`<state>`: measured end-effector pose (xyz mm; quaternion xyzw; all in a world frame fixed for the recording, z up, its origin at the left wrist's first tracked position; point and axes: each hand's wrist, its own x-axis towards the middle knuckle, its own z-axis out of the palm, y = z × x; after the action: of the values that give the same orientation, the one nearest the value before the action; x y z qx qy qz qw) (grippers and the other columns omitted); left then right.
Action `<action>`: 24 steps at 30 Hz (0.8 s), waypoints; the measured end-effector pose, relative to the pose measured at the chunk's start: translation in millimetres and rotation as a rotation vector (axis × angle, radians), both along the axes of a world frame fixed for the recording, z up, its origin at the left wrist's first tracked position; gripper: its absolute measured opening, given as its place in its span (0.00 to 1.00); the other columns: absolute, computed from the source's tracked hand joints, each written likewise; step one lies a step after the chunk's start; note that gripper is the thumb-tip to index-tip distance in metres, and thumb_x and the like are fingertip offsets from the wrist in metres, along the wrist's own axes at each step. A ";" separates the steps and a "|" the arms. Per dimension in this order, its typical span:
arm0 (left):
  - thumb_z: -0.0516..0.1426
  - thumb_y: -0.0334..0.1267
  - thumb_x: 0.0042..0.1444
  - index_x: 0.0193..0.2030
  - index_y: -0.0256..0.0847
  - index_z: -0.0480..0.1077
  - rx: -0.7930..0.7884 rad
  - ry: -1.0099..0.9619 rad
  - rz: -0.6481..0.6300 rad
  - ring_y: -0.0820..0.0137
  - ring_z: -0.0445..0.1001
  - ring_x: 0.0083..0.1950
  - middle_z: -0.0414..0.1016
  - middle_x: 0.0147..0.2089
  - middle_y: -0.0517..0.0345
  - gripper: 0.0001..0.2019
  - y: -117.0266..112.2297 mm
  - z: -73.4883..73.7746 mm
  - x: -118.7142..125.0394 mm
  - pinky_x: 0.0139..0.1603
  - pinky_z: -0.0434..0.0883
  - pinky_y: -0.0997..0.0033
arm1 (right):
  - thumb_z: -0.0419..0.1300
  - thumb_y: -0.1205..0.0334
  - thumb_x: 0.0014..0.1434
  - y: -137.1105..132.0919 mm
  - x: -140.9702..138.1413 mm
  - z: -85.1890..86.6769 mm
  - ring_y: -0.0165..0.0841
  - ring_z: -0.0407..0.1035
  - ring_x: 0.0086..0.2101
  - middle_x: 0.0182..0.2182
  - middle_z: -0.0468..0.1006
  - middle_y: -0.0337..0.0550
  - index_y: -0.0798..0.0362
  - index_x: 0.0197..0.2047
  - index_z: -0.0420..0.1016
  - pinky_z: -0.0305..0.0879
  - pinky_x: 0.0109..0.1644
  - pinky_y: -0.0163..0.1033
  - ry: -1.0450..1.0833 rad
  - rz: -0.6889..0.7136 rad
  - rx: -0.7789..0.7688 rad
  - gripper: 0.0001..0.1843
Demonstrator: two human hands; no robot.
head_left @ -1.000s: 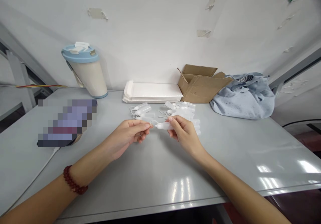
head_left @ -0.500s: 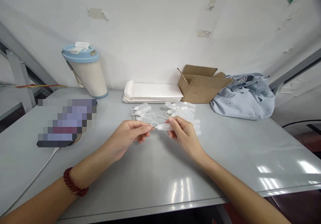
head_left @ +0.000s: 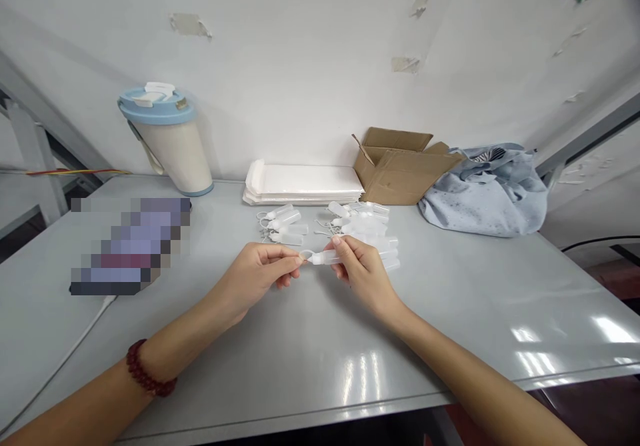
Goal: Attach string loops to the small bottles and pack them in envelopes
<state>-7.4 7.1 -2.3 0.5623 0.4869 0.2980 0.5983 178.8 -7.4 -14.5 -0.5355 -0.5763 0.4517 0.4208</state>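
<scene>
A small translucent squeeze bottle (head_left: 327, 257) with a thin pointed tip lies level between my hands. My right hand (head_left: 361, 269) is closed around its body, thumb on top. The thumb and finger of my left hand (head_left: 267, 269) pinch at the tip, where a thin strap (head_left: 307, 253) loops from the nozzle to the fingers. The cap at the strap's end is hidden in that pinch. Just beyond, similar bottles with looped straps lie in a left group (head_left: 287, 223) and a larger right group (head_left: 363, 219), partly behind my right hand.
White padded envelopes (head_left: 305, 183) are stacked against the wall beside an open cardboard box (head_left: 400, 173). A light blue cloth bundle (head_left: 485, 196) sits at the right. On the left are a tumbler (head_left: 175, 146) and a blurred-out phone (head_left: 137, 243) with a white cable (head_left: 65, 359).
Both hands keep their grips. The tip at my left fingers shows a little differently, with the strap loop nearer the fingers. The whole view has shifted slightly.
</scene>
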 end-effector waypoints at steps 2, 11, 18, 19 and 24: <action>0.59 0.43 0.51 0.23 0.41 0.72 0.005 -0.013 0.025 0.73 0.62 0.26 0.66 0.23 0.63 0.11 0.0 0.9 -0.1 0.31 0.62 0.72 | 0.48 0.47 0.63 -1.2 -0.9 1.0 0.26 0.55 0.19 0.18 0.62 0.33 0.53 0.31 0.67 0.52 0.24 0.33 -0.004 0.024 -0.013 0.20; 0.58 0.44 0.54 0.26 0.41 0.73 0.103 0.026 0.024 0.73 0.64 0.27 0.68 0.25 0.62 0.11 3.3 6.0 -3.9 0.30 0.63 0.74 | 0.52 0.50 0.63 -8.1 -2.5 6.3 0.25 0.54 0.22 0.22 0.60 0.33 0.53 0.36 0.69 0.51 0.26 0.33 0.006 0.134 -0.008 0.15; 0.57 0.41 0.54 0.33 0.42 0.75 0.343 0.208 -0.033 0.72 0.67 0.28 0.72 0.28 0.61 0.08 -0.1 6.6 -4.5 0.32 0.65 0.74 | 0.54 0.44 0.59 -4.6 -0.9 11.7 0.23 0.45 0.18 0.17 0.50 0.28 0.53 0.34 0.66 0.45 0.21 0.31 0.177 0.108 -0.149 0.19; 0.57 0.41 0.54 0.32 0.42 0.75 0.341 0.208 -0.048 0.71 0.68 0.28 0.72 0.28 0.61 0.08 -0.7 6.5 -4.6 0.32 0.65 0.74 | 0.54 0.43 0.59 -4.2 -1.2 12.0 0.23 0.45 0.18 0.17 0.49 0.28 0.53 0.34 0.66 0.44 0.21 0.31 0.187 0.112 -0.160 0.19; 0.56 0.41 0.54 0.30 0.42 0.74 0.261 0.187 -0.094 0.71 0.68 0.28 0.71 0.27 0.61 0.08 -1.0 7.2 -5.2 0.31 0.66 0.73 | 0.54 0.42 0.58 -3.7 -1.6 11.0 0.23 0.43 0.18 0.17 0.46 0.28 0.53 0.34 0.66 0.42 0.19 0.30 0.238 0.139 -0.209 0.20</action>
<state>-12.6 6.1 4.9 0.6828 0.4708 0.2769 0.4853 177.2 -11.1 -3.5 -0.4781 -0.5077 0.5975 0.3958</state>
